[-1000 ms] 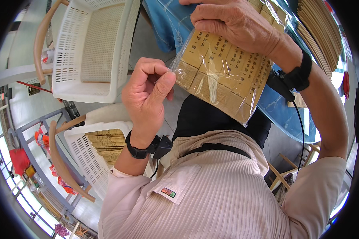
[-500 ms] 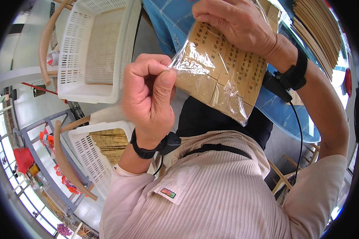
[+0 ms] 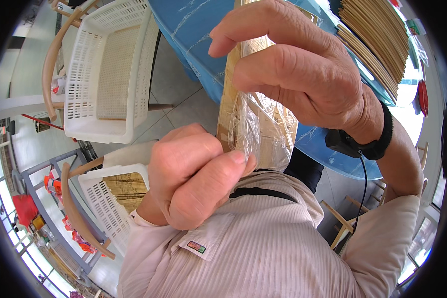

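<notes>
A packet of brown printed sheets in clear plastic film [image 3: 275, 130] stands tilted in front of my chest, one long narrow side facing me. My left hand [image 3: 198, 174] is closed at its lower left, thumb and finger pinching a gathered edge of the film. Over the upper part of the packet is my right hand [image 3: 303, 69], thumb and index finger spread apart with a gap between them. Its other fingers are largely hidden, and whether they touch the packet I cannot tell.
A blue marbled table [image 3: 188, 30] lies beyond the packet, with a stack of brown boards [image 3: 377, 39] at the far right. At left stand a white plastic basket [image 3: 139, 89] and a lower white basket [image 3: 107, 208] holding brown sheets. Wooden chair arms [image 3: 79, 218] are beside them.
The packet has been turned from its broad printed face to a narrow side. My left hand has moved right and down with the film; my right hand has come lower and spread its thumb and index finger.
</notes>
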`<state>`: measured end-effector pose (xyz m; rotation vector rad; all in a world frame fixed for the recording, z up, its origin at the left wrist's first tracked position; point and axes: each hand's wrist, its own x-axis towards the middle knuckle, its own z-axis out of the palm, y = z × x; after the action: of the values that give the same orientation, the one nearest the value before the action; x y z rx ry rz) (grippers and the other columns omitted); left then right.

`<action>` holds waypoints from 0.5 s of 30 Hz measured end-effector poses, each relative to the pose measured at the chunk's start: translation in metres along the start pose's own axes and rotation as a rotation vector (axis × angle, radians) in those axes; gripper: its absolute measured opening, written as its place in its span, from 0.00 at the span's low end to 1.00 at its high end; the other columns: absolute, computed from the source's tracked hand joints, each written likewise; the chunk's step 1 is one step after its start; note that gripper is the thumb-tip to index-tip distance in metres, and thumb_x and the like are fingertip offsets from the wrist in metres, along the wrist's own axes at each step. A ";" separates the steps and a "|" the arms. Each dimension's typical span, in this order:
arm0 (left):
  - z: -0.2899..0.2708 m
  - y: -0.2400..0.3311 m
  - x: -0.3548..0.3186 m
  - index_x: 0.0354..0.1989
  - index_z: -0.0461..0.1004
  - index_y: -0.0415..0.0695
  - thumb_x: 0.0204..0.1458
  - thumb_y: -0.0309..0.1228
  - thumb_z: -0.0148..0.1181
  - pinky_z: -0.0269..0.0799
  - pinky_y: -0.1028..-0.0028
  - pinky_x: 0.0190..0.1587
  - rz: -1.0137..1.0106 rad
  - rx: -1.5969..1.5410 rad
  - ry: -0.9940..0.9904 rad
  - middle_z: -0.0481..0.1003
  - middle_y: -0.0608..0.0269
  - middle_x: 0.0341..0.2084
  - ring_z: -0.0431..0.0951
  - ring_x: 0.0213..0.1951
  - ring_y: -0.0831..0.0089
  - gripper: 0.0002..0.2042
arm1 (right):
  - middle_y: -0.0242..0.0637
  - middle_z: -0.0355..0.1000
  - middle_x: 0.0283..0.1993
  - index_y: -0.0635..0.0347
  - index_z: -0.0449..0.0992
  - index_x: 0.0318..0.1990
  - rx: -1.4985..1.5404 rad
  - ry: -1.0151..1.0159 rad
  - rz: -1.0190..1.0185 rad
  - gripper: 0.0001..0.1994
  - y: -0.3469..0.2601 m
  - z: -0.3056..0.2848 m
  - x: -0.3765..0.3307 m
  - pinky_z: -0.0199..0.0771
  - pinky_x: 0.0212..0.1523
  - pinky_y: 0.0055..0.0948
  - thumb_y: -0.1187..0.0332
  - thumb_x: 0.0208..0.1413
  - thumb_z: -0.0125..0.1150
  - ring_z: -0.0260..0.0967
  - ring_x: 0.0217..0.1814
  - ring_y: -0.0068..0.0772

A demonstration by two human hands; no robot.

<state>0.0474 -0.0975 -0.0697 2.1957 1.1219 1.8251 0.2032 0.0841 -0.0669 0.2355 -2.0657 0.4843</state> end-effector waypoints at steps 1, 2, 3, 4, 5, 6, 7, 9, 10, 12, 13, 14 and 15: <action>0.000 0.003 0.001 0.51 0.76 0.38 0.40 0.14 0.76 0.62 0.75 0.19 0.014 -0.032 -0.023 0.73 0.56 0.39 0.70 0.23 0.74 0.26 | 0.45 0.78 0.49 0.56 0.85 0.44 0.037 0.055 0.038 0.07 -0.011 0.000 0.001 0.75 0.47 0.39 0.74 0.59 0.72 0.78 0.50 0.40; -0.002 0.004 0.002 0.52 0.76 0.39 0.41 0.15 0.76 0.62 0.75 0.19 0.018 -0.101 -0.032 0.74 0.56 0.39 0.70 0.23 0.75 0.26 | 0.45 0.77 0.49 0.55 0.85 0.44 -0.013 0.046 -0.025 0.07 -0.014 -0.013 0.008 0.75 0.47 0.37 0.75 0.59 0.72 0.78 0.49 0.39; -0.001 0.008 0.002 0.52 0.75 0.40 0.41 0.16 0.77 0.62 0.75 0.19 0.008 -0.117 -0.040 0.74 0.57 0.40 0.70 0.23 0.75 0.27 | 0.46 0.77 0.49 0.54 0.85 0.45 -0.047 0.060 0.014 0.07 -0.019 -0.013 0.006 0.75 0.47 0.38 0.74 0.60 0.71 0.78 0.49 0.40; 0.000 0.011 0.002 0.53 0.74 0.42 0.42 0.17 0.78 0.63 0.75 0.19 -0.003 -0.134 -0.047 0.75 0.57 0.40 0.70 0.23 0.75 0.28 | 0.47 0.77 0.49 0.54 0.85 0.45 -0.081 0.072 0.053 0.07 -0.025 -0.014 0.003 0.75 0.47 0.38 0.74 0.61 0.70 0.77 0.49 0.41; 0.001 0.015 0.002 0.54 0.73 0.44 0.42 0.18 0.78 0.63 0.75 0.19 -0.014 -0.149 -0.053 0.75 0.58 0.40 0.70 0.23 0.75 0.28 | 0.48 0.77 0.49 0.53 0.85 0.45 -0.113 0.082 0.091 0.06 -0.030 -0.014 0.001 0.75 0.47 0.38 0.73 0.62 0.69 0.77 0.49 0.43; -0.002 0.021 -0.001 0.57 0.71 0.46 0.44 0.20 0.80 0.66 0.73 0.22 -0.031 -0.135 -0.092 0.74 0.57 0.42 0.70 0.25 0.73 0.31 | 0.47 0.76 0.55 0.50 0.86 0.49 -0.153 -0.139 0.178 0.10 -0.049 -0.047 0.008 0.75 0.55 0.40 0.72 0.60 0.71 0.75 0.56 0.43; -0.001 0.021 -0.001 0.57 0.71 0.47 0.44 0.21 0.80 0.65 0.72 0.22 -0.036 -0.158 -0.092 0.74 0.57 0.41 0.70 0.24 0.74 0.31 | 0.46 0.76 0.54 0.51 0.86 0.47 -0.153 -0.165 0.234 0.11 -0.057 -0.050 0.007 0.76 0.51 0.36 0.74 0.57 0.72 0.76 0.54 0.40; 0.001 0.021 0.000 0.57 0.71 0.48 0.44 0.23 0.80 0.65 0.72 0.22 -0.046 -0.205 -0.091 0.75 0.58 0.40 0.68 0.23 0.74 0.31 | 0.45 0.77 0.52 0.52 0.88 0.43 -0.159 -0.218 0.345 0.12 -0.074 -0.055 0.005 0.77 0.42 0.28 0.78 0.51 0.76 0.76 0.49 0.35; 0.011 0.018 0.000 0.52 0.73 0.45 0.44 0.23 0.79 0.60 0.75 0.19 -0.020 -0.242 -0.003 0.77 0.58 0.37 0.67 0.21 0.76 0.26 | 0.46 0.77 0.52 0.53 0.87 0.44 -0.117 -0.237 0.377 0.12 -0.075 -0.059 0.004 0.78 0.41 0.26 0.78 0.53 0.75 0.77 0.48 0.35; 0.016 0.016 0.002 0.47 0.76 0.41 0.44 0.23 0.77 0.57 0.77 0.17 -0.042 -0.377 0.065 0.78 0.58 0.34 0.66 0.18 0.79 0.21 | 0.47 0.77 0.53 0.55 0.86 0.45 -0.051 -0.220 0.393 0.11 -0.075 -0.062 0.001 0.78 0.38 0.23 0.78 0.55 0.73 0.78 0.46 0.34; 0.013 0.017 0.004 0.47 0.77 0.40 0.45 0.24 0.78 0.58 0.77 0.17 -0.089 -0.473 0.044 0.78 0.58 0.34 0.66 0.19 0.80 0.21 | 0.48 0.77 0.52 0.57 0.86 0.45 -0.028 -0.185 0.377 0.10 -0.073 -0.060 -0.001 0.78 0.37 0.22 0.78 0.56 0.73 0.78 0.45 0.33; 0.009 0.018 0.007 0.48 0.77 0.39 0.45 0.25 0.79 0.58 0.77 0.18 -0.137 -0.569 0.022 0.77 0.59 0.34 0.66 0.19 0.80 0.21 | 0.48 0.77 0.52 0.58 0.85 0.46 -0.010 -0.159 0.357 0.10 -0.072 -0.059 -0.001 0.79 0.37 0.22 0.78 0.56 0.72 0.78 0.44 0.33; 0.001 0.016 0.009 0.48 0.76 0.40 0.50 0.30 0.77 0.62 0.75 0.20 -0.217 -0.543 -0.042 0.74 0.59 0.35 0.67 0.21 0.79 0.20 | 0.49 0.77 0.52 0.59 0.85 0.46 0.004 -0.133 0.338 0.10 -0.069 -0.058 -0.002 0.79 0.37 0.23 0.78 0.57 0.72 0.78 0.43 0.33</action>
<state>0.0563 -0.1035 -0.0551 1.7218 0.7076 1.7231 0.2740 0.0467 -0.0249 -0.0841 -2.2460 0.6928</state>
